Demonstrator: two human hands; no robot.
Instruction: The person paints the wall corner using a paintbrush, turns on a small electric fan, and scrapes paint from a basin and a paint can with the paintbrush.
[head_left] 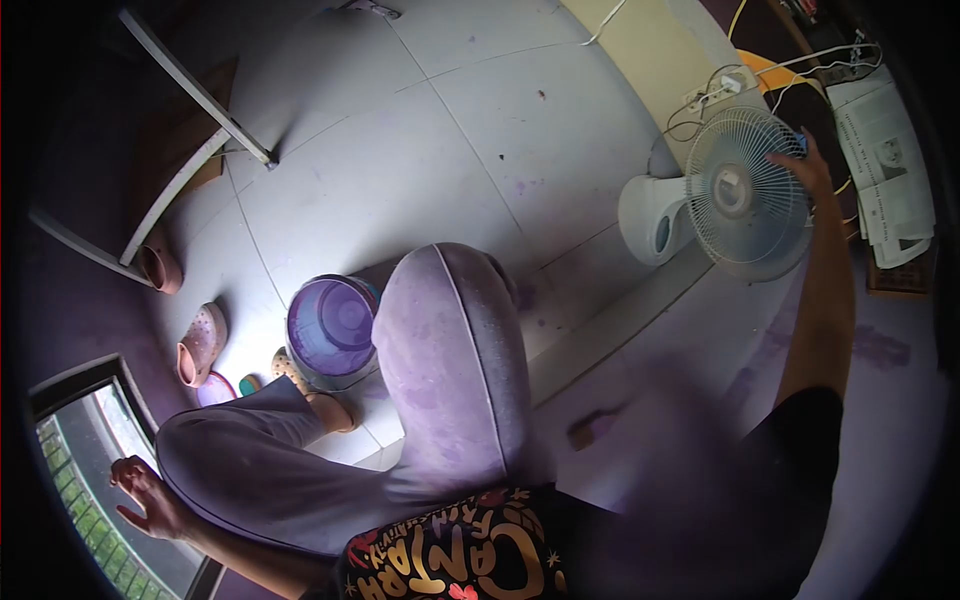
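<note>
My right hand (808, 168) is at the right edge of the round wire cage of a white fan (732, 190), its fingers bent against the cage beside a small blue thing (801, 142). What the fingers hold there is too small to make out. My left hand (148, 500) is raised at the lower left, in front of a window (95, 470), with its fingers apart and nothing in it. Between my knees and the wall stands a bucket (333, 325) with purple inside.
Pink clogs (203, 340) lie left of the bucket. A white metal frame (190, 85) stands upper left. Cables run from a wall socket (708, 95) by the fan. Folded newspaper (885, 165) lies far right. A brush-like thing (592, 428) is near my right side.
</note>
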